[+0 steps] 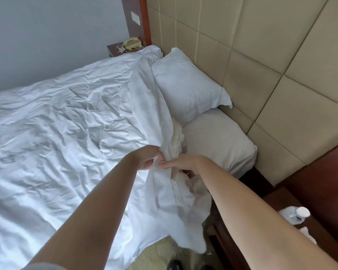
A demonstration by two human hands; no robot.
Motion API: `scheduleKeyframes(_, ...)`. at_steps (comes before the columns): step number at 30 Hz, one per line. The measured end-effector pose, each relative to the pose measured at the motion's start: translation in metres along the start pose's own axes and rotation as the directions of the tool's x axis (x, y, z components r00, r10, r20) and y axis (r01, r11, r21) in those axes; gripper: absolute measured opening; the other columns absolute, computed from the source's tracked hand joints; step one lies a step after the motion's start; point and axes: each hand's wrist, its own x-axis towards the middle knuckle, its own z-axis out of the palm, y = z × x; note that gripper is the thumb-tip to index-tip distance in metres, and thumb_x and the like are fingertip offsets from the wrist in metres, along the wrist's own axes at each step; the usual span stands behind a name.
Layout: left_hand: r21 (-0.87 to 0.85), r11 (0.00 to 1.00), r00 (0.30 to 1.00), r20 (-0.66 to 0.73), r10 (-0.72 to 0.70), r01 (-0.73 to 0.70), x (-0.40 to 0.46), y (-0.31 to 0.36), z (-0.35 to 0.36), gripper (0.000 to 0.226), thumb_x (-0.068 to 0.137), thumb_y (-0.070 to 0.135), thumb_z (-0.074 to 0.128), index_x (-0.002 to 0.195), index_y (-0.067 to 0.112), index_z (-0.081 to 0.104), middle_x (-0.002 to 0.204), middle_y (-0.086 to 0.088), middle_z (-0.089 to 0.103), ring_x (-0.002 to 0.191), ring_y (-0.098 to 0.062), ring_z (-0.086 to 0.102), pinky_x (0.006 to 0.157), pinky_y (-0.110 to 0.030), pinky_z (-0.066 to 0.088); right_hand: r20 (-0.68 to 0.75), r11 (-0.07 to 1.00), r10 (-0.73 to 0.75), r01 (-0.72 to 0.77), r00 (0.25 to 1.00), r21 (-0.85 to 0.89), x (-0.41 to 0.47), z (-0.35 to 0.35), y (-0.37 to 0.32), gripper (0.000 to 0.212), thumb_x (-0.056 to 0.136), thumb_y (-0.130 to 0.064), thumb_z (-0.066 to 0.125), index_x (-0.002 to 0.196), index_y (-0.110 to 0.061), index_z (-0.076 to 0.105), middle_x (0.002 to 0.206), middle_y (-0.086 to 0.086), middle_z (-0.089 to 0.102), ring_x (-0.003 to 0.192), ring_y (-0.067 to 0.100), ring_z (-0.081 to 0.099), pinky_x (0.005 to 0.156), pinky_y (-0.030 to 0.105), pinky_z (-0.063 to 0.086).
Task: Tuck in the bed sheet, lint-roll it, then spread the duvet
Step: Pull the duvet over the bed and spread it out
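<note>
While both forearms reach in from the near edge, the left hand [148, 157] pinches a bunched fold of the white duvet [62, 117], fingers curled round the cloth. One right hand [180, 162] touches the same fold just beside it, thumb stretched toward the left hand; its other fingers are hidden in the cloth, so its grip cannot be told. One duvet, wrinkled, covers the bed to the left edge of view; its near corner hangs over the bed's side toward the carpet [160, 250]. One bottle [295, 213] lies on the wooden worktop [277, 199] at right. Bare bed sheet [219, 139] shows at the mattress corner. One pillow [185, 84] leans against the padded headboard [261, 55]. One telephone [132, 43] sits farthest off.
</note>
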Motion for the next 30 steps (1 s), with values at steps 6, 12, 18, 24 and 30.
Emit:
scheduleKeyframes(6,-0.019,0.998,0.999,-0.007,-0.053,0.053,-0.001,-0.005,-0.003,0.021,0.090,0.028,0.050,0.094,0.010,0.060,0.085,-0.006,0.059,0.072,-0.024,0.060,0.068,-0.032,0.052,-0.210,0.996,-0.082,0.077,0.974,-0.032,-0.007,0.012,-0.004,0.029,0.079,-0.005,0.061,0.105,0.001,0.053,0.088,0.008,0.053,0.074,0.017,0.052,0.066,0.026,0.041)
scheduleKeyframes(12,0.170,0.985,0.971,-0.231,0.063,-0.024,-0.018,-0.002,0.024,0.077,0.066,0.068,0.067,0.121,0.015,0.057,0.117,-0.004,0.059,0.107,-0.021,0.057,0.081,-0.034,0.049,-0.153,0.958,-0.231,0.196,0.961,-0.210,-0.041,0.021,-0.006,0.047,0.079,-0.002,0.062,0.124,-0.002,0.050,0.089,0.005,0.053,0.070,0.013,0.050,0.060,0.023,0.042)
scheduleKeyframes(18,0.443,0.895,0.813,-0.538,0.223,0.048,-0.048,-0.016,0.041,0.043,0.082,0.008,0.058,0.122,-0.008,0.053,0.107,-0.020,0.061,0.100,-0.034,0.063,0.065,-0.033,0.053,0.041,0.961,-0.237,0.241,0.971,-0.137,-0.067,0.054,0.032,0.051,0.077,-0.014,0.073,0.124,-0.004,0.055,0.099,0.006,0.058,0.082,0.016,0.056,0.063,0.023,0.046)
scheduleKeyframes(24,0.395,0.918,0.839,-0.494,0.230,-0.019,-0.073,-0.031,0.041,0.038,0.086,-0.005,0.050,0.124,-0.010,0.052,0.096,-0.015,0.059,0.093,-0.034,0.061,0.056,-0.028,0.044,0.097,0.985,-0.098,0.082,0.990,0.154,-0.064,0.049,0.060,0.019,0.093,-0.014,0.054,0.112,-0.011,0.056,0.084,0.004,0.055,0.065,0.013,0.051,0.071,0.024,0.049)
scheduleKeyframes(30,0.583,0.799,0.824,-0.518,0.227,0.147,-0.059,-0.063,0.032,0.035,0.079,0.002,0.061,0.113,-0.001,0.052,0.097,-0.010,0.056,0.099,-0.028,0.056,0.067,-0.027,0.043,-0.217,0.931,-0.129,0.043,0.967,-0.362,-0.013,0.050,0.081,0.014,0.085,-0.009,0.048,0.071,-0.010,0.047,0.064,0.004,0.042,0.060,0.020,0.045,0.051,0.024,0.035)
